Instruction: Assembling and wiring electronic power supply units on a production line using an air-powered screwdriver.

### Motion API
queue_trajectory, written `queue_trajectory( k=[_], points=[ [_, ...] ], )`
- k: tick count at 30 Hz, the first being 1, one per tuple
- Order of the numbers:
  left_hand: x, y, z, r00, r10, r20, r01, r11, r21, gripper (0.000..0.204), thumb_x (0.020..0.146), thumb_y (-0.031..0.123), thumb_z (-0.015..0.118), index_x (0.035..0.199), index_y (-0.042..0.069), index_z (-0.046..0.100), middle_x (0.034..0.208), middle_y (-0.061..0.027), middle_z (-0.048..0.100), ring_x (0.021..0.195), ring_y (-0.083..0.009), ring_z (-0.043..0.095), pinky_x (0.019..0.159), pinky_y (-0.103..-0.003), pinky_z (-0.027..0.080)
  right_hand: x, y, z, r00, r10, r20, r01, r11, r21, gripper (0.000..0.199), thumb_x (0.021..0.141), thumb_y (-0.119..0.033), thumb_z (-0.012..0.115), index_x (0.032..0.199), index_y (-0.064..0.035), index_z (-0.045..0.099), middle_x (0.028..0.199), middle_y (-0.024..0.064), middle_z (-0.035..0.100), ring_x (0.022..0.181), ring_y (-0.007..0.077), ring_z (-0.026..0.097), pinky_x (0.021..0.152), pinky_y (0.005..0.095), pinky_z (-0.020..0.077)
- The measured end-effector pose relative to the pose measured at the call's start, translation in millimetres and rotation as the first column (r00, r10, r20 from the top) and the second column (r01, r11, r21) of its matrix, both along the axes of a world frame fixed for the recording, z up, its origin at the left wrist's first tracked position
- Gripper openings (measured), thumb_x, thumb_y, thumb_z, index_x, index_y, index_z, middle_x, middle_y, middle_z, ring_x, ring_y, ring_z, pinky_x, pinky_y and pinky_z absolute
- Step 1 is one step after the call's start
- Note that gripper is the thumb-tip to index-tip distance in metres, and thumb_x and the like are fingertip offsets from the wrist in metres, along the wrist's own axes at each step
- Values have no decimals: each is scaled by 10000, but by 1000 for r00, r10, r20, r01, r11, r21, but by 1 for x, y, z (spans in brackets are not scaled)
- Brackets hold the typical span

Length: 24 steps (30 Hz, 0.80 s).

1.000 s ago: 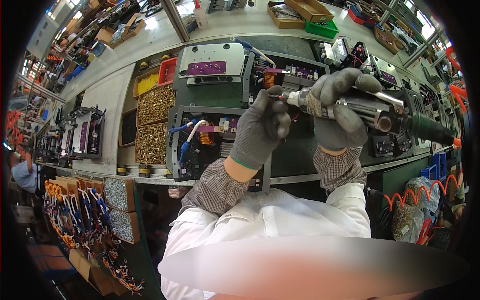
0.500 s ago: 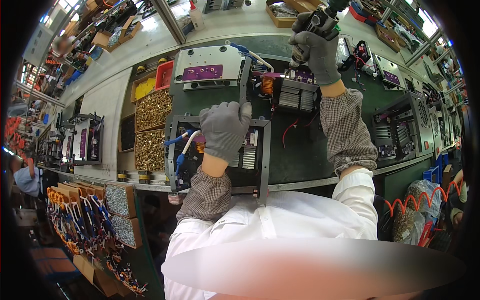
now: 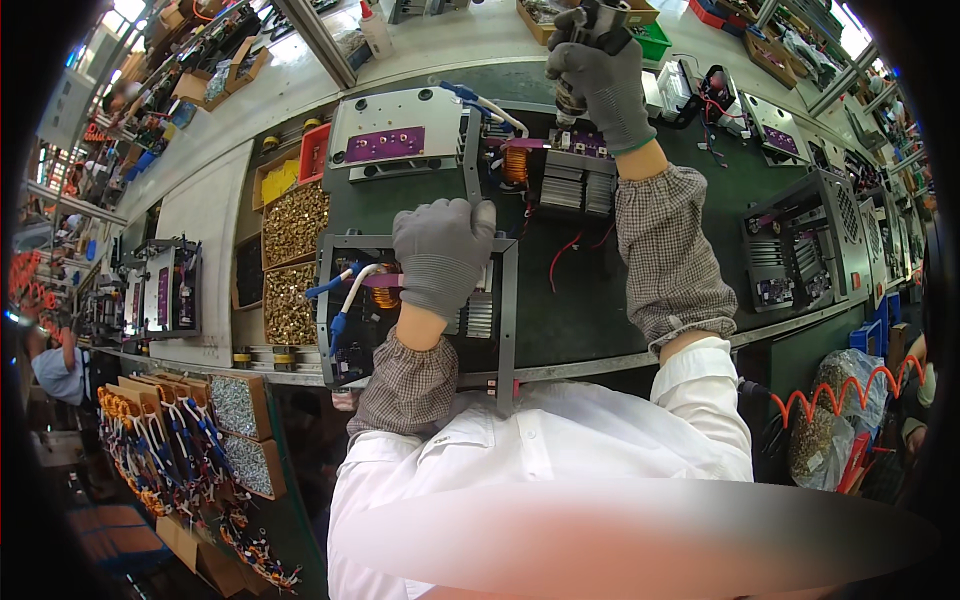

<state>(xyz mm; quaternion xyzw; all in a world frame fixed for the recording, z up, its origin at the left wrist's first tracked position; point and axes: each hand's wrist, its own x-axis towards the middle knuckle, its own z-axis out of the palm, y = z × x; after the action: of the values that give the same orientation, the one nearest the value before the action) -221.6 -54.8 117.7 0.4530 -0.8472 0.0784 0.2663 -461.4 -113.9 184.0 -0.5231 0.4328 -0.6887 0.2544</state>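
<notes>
since a second ago the right hand (image 3: 608,95) has carried the power driver (image 3: 602,20) away from the left hand (image 3: 440,255) to the far frame (image 3: 471,150), and the left hand has come back over the near frame (image 3: 507,310). the right fingers are wrapped firmly round the driver, its tip pointing down at a purple board (image 3: 582,142) just below the grip; whether it touches, i cannot tell. metal fins (image 3: 575,185) sit nearer the person than that grip, a copper coil (image 3: 515,165) to its left. the left fingers are curled at the near frame's far bar; whether they clasp anything, i cannot tell. just left of this hand runs a white cable (image 3: 358,290) with blue ends; farther left lie brass fittings (image 3: 297,222), and beyond the hand a silver plate (image 3: 400,108)
</notes>
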Motion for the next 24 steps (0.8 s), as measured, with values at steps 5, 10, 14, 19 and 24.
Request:
queue_trajectory(
  k=[5,10,14,19,24],
  points=[
    [2,1,-1,999,30,13,-30,1000,0,369,894,340,580,624,90,608,615,-68,608,590,-272,604,650,-423,420,21,-4,0,995,70,-70,-72,997,-32,229,745,-27,663,971,-4,631,728,23,630,573,63,562,498,201,446],
    [1,3,-1,998,51,-32,-52,998,-23,379,888,340,588,601,92,600,600,-70,601,600,-277,606,646,-415,422,13,-6,-11,995,98,-7,-98,995,-19,213,749,-23,639,960,8,627,722,38,631,586,68,565,519,211,461],
    [2,9,1,995,98,-32,-100,994,-54,270,874,323,609,737,91,609,728,-77,634,692,-273,616,673,-417,431,14,-8,-12,995,94,19,-93,994,-63,194,751,-41,642,938,8,629,721,40,636,589,81,579,540,222,479],
    [24,58,18,910,-189,-369,97,962,-254,215,836,245,653,980,86,634,910,-100,647,871,-273,611,767,-400,462,9,-10,-15,996,53,-74,-61,992,-109,176,760,-55,637,927,1,633,723,44,641,589,85,592,529,221,477],
    [122,115,40,793,-368,-485,145,888,-436,194,867,158,609,1001,21,639,997,-103,617,870,-238,584,769,-341,468,2,-8,-13,989,145,22,-144,989,-25,167,779,-68,645,931,-1,649,732,55,658,551,78,563,480,216,446]
  ],
)
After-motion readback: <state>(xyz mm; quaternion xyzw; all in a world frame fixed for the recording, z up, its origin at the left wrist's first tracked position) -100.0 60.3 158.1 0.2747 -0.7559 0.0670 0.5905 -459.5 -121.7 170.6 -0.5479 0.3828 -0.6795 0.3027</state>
